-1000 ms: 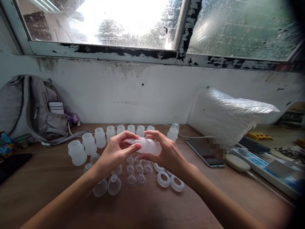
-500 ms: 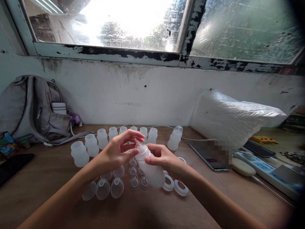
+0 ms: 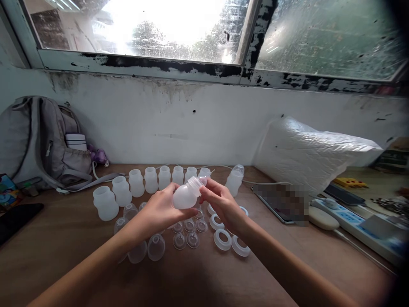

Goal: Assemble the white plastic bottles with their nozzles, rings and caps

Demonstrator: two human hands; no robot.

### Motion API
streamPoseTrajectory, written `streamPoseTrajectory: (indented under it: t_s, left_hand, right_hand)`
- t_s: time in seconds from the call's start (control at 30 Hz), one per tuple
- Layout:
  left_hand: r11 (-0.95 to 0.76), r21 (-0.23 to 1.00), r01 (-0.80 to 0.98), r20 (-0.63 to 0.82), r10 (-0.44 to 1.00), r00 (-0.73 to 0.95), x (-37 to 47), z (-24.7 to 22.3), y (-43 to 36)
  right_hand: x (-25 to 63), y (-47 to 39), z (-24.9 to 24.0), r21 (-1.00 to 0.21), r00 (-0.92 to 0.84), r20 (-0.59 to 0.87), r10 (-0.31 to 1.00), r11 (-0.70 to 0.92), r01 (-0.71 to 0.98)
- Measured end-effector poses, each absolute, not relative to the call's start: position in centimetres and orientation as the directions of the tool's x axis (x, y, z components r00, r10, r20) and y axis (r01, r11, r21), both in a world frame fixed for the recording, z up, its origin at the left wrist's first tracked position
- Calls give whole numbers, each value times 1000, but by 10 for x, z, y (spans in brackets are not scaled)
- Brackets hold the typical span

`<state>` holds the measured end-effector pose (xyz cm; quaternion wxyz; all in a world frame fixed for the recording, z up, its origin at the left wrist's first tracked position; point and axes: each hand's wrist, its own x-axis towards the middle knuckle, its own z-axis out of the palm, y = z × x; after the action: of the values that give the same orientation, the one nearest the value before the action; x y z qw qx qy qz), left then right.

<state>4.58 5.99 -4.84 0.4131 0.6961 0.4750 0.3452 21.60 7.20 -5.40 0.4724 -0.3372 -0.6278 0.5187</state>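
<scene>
My left hand (image 3: 161,205) is wrapped round the body of a frosted baby bottle (image 3: 184,197), which is tilted with its neck up to the right. At the bottle's mouth, my right hand (image 3: 223,204) pinches a clear nipple (image 3: 203,180) between thumb and fingers. Whether the nipple is seated in the neck I cannot tell. Beneath the hands lie several clear nipples (image 3: 192,240), with translucent collar rings (image 3: 223,239) to their right. Dome-shaped bottle caps (image 3: 156,247) stand to the left, partly hidden by my left forearm.
Several open frosted bottles (image 3: 105,204) stand in a curved row behind. A capped bottle (image 3: 234,181) is at the row's right. Farther right are a phone (image 3: 275,207), a silvery padded bag (image 3: 313,153) and a power strip (image 3: 348,228). A grey backpack (image 3: 41,145) leans at the left.
The bottle has passed from my right hand to my left and risen, its neck now leaning right instead of left. My right hand has moved to the nipple at its mouth.
</scene>
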Motion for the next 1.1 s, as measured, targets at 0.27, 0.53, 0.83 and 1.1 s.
streamPoseTrajectory:
  t_s: [0.27, 0.53, 0.83, 1.1]
  left_hand:
    - [149, 978, 147, -208, 765, 609, 47, -23, 46]
    - [384, 919, 85, -245, 390, 887, 41, -32, 48]
    - [-500, 219, 838, 355, 841, 409, 50, -31, 53]
    - [-574, -78, 815, 327, 758, 564, 40, -35, 57]
  right_hand:
    - [231, 68, -37, -967, -469, 253, 846, 239, -91]
    - [241, 49, -14, -932, -708, 312, 634, 348, -98]
    - [252, 75, -26, -841, -436, 109, 893, 317, 439]
    - [249, 68, -26, -779, -579, 188, 793, 480, 403]
